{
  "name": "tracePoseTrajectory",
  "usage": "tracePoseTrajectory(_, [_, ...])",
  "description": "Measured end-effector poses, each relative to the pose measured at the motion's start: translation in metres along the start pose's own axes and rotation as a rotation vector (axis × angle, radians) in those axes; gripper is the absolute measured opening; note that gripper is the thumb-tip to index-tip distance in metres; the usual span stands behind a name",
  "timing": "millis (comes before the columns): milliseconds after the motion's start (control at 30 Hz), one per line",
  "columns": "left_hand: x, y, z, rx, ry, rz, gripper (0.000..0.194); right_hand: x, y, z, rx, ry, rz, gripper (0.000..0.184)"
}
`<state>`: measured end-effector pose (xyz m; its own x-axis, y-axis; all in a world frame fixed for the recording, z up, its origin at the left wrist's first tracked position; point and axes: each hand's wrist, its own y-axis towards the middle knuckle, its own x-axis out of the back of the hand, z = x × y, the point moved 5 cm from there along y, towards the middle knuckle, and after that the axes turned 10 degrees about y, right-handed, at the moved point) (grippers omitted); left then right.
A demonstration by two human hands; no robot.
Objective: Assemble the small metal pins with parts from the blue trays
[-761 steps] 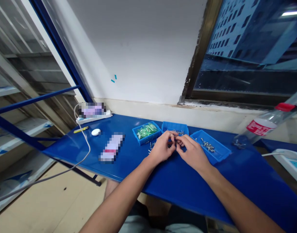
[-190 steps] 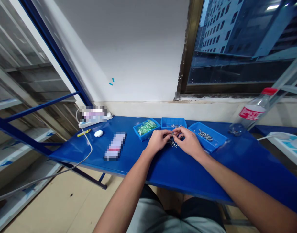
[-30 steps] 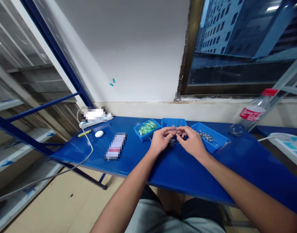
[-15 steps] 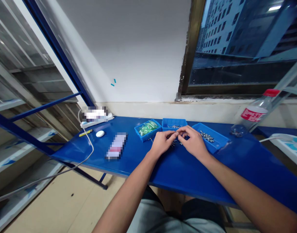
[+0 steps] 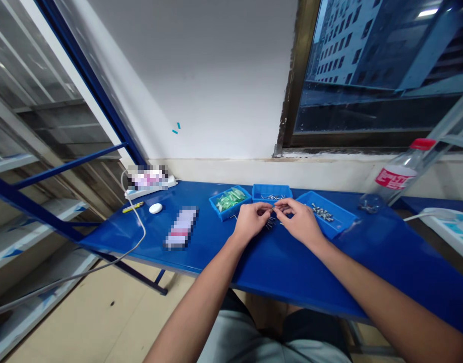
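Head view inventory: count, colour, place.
bins: 3, blue, table's back
pieces: many, green, left bin
pins: several, silver, middle bin
metal parts: many, silver, right bin
loose pins: several, silver, on table
table: 1, blue, centre
bottle: 1, clear, red-capped, right
tool: 1, yellow, left
disc: 1, white, left
cable: 1, grey, left
strip: 1, white, back left
pixelated items: 2, mixed, left
tape bits: 2, teal, wall
wall: 1, white, back
window: 1, dark-framed, right
shelves: several, pale, left
left grip: 1, bare, by loose pins
right grip: 1, bare, alongside
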<state>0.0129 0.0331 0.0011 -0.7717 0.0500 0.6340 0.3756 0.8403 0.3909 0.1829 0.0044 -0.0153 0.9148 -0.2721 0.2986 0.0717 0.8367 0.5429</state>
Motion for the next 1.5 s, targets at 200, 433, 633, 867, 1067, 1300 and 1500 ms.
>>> tracePoseTrajectory(200, [-0.003, 0.002, 0.003, -0.039, -0.085, -0.013, 0.019, -0.003, 0.001, -0.001, -0.022, 0.046, 0.031, 0.02])
tracePoseTrajectory(433, [0.001, 0.001, -0.002, -0.016, -0.102, 0.007, 0.022, -0.001, 0.001, 0.005, 0.036, -0.014, 0.028, 0.016])
tracePoseTrajectory(633, [0.003, -0.001, -0.005, -0.027, -0.054, 0.085, 0.029, -0.001, 0.0, 0.008, 0.057, -0.001, 0.072, 0.016])
tracePoseTrajectory(867, [-0.006, 0.002, 0.011, 0.01, -0.061, 0.069, 0.02, -0.001, 0.0, 0.002, -0.014, 0.036, 0.015, 0.017])
tracePoseTrajectory(1067, [-0.007, 0.002, 0.013, 0.035, -0.181, 0.037, 0.027, -0.003, 0.0, 0.001, -0.023, 0.035, 0.064, 0.015])
tracePoseTrajectory(1300, [-0.008, 0.003, 0.013, 0.032, -0.235, 0.04, 0.033, -0.003, 0.001, 0.004, 0.036, 0.041, 0.062, 0.021])
tracePoseTrajectory(1500, [-0.002, 0.001, 0.008, 0.047, -0.154, 0.037, 0.028, -0.001, 0.003, 0.006, 0.065, -0.015, 0.041, 0.016])
